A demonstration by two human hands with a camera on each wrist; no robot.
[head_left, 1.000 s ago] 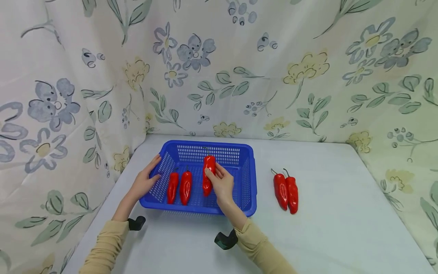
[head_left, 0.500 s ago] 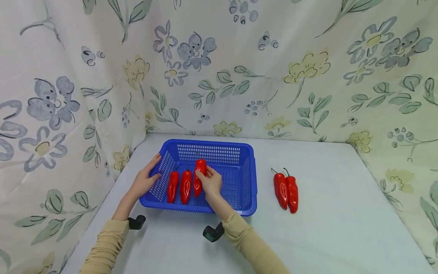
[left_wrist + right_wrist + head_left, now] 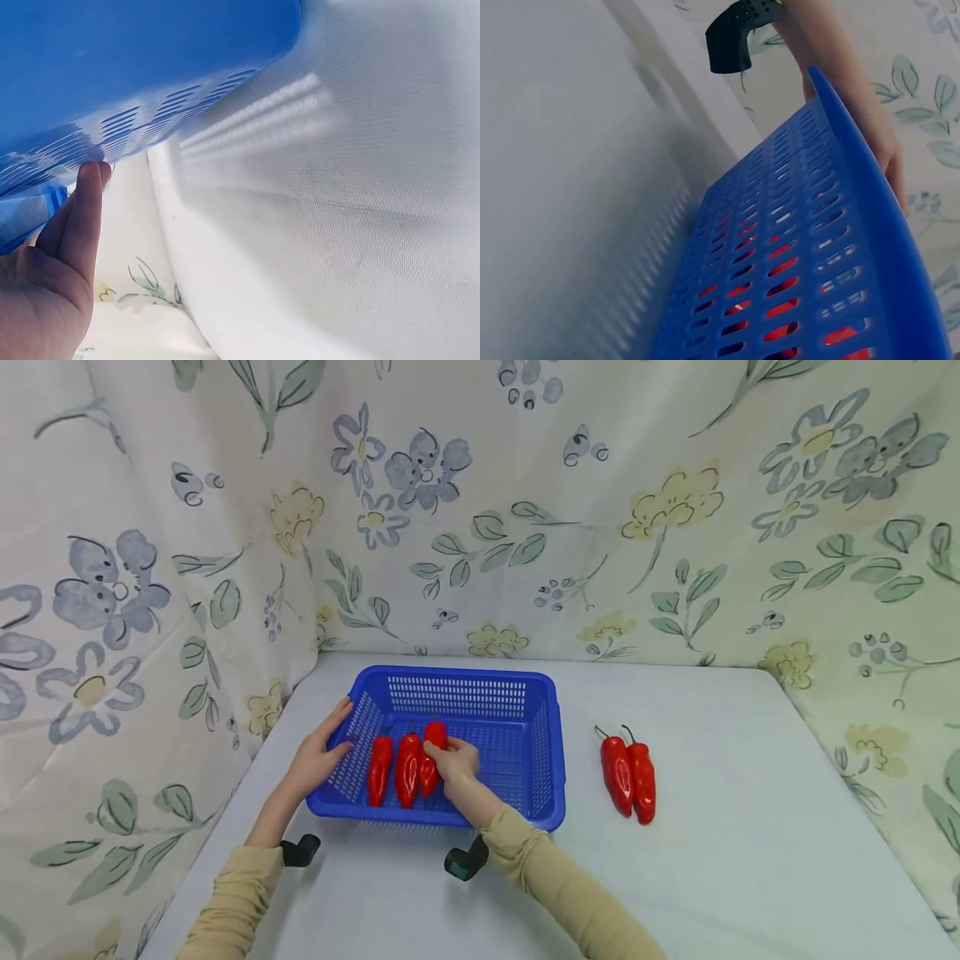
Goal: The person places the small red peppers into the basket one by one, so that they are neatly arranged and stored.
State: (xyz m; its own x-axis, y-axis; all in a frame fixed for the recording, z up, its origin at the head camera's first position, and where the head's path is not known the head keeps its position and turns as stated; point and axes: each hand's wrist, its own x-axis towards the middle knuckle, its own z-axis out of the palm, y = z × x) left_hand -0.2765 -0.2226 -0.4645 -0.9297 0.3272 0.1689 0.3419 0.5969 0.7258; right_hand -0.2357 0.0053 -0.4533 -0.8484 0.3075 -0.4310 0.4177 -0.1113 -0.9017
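A blue plastic basket (image 3: pixel 480 673) stands on the white table with three red peppers in it. My left hand (image 3: pixel 315 760) grips its left rim, thumb over the inside, fingers along the outer wall; the left wrist view shows those fingers (image 3: pixel 84 217) against the slotted side. Inside the basket, my right hand (image 3: pixel 457 763) pinches a red pepper (image 3: pixel 436 732) between thumb and fingers, upright beside the middle pepper (image 3: pixel 407 770). Another pepper (image 3: pixel 379 770) lies further left. The right wrist view shows the basket's wall (image 3: pixel 765 217), red showing through its holes; the right hand is out of that view.
Two more red peppers, one (image 3: pixel 617 777) close against the other (image 3: pixel 642 782), lie on the table (image 3: pixel 750 793) right of the basket. A floral curtain (image 3: pixel 480 527) hangs behind and at the sides. Black wrist cameras, one (image 3: pixel 467 858) under the right wrist, sit near the basket's front edge.
My right hand has carried its pepper leftward and lower in the basket, close to the two other peppers. The left hand stays at the rim.
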